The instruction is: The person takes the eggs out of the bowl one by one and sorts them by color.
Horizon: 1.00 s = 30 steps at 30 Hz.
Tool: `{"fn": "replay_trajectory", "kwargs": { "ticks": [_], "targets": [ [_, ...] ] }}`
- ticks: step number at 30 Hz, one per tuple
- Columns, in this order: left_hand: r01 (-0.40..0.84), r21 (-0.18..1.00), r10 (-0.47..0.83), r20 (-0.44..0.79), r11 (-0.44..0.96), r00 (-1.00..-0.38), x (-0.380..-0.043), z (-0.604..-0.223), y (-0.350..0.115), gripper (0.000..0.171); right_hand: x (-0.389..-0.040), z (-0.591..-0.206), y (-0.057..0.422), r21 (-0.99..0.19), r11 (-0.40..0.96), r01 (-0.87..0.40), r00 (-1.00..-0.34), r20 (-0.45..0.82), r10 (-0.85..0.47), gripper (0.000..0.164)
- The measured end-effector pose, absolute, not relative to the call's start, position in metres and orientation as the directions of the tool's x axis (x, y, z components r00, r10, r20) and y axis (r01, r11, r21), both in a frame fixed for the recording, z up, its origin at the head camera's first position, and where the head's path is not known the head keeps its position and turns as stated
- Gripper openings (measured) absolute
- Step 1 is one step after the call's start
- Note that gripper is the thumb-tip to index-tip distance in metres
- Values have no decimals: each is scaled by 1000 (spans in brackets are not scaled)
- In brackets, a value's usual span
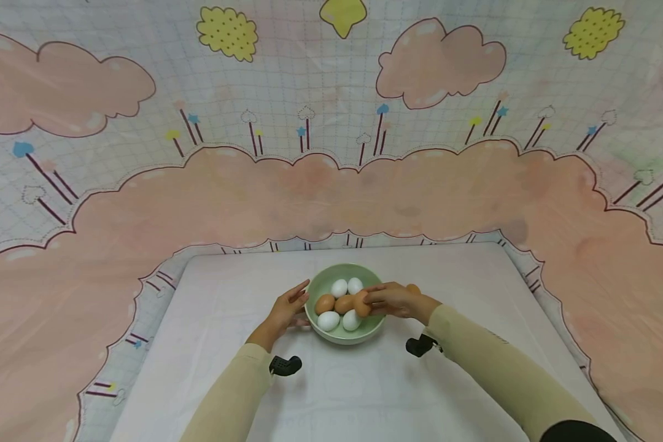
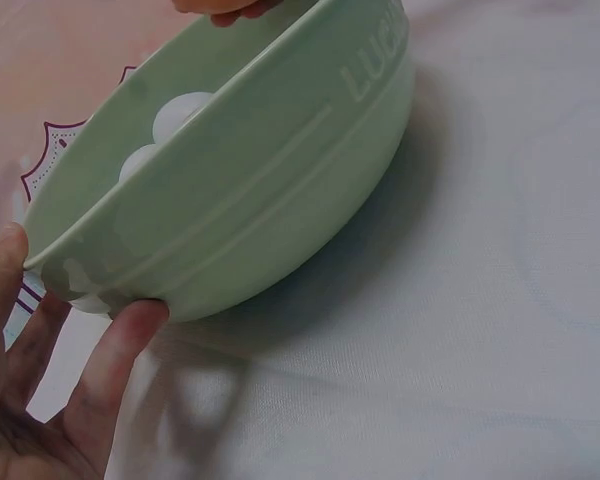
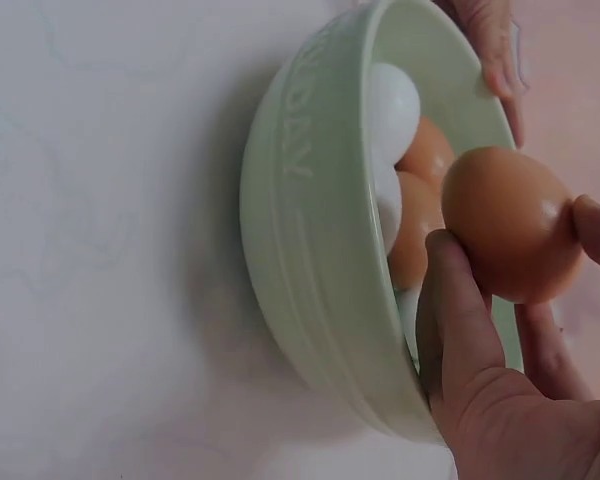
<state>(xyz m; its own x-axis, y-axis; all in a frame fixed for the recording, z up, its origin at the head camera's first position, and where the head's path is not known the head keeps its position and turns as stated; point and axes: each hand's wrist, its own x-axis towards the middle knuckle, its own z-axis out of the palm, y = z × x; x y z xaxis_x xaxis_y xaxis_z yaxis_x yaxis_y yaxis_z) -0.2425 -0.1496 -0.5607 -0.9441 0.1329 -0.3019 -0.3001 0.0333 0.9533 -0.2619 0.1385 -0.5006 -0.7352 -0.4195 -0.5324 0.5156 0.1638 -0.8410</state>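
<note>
OK so we count one round pale-green bowl (image 1: 344,339), four oval white eggs (image 1: 328,321) (two far, two near), four oval brown eggs (image 1: 324,304), rightmost partly hidden, two bare hands (image 1: 282,312) (image 1: 395,299) and two small black wrist cameras (image 1: 285,366).

Bowl (image 1: 345,337) on a table (image 1: 199,356), eggs (image 1: 343,304) inside, hands (image 1: 283,310) either side, another egg (image 1: 414,288) behind the right one

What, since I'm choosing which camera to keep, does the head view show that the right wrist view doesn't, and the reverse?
Only the head view: sleeves and yellow printed shapes.
Only the right wrist view: lettering on the green bowl.
Both: that bowl, white eggs and brown eggs inside, the left hand at its rim, the right hand holding another brown egg.
</note>
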Motion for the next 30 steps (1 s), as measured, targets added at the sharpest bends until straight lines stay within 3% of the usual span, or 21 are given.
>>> {"fn": "replay_trajectory", "kwargs": {
  "ticks": [30],
  "targets": [
    [-316, 948, 135, -319, 39, -938, -243, -562, -151, 52, -265, -488, 234, -877, 120, 464, -808, -475, -347, 50]
  ]
}}
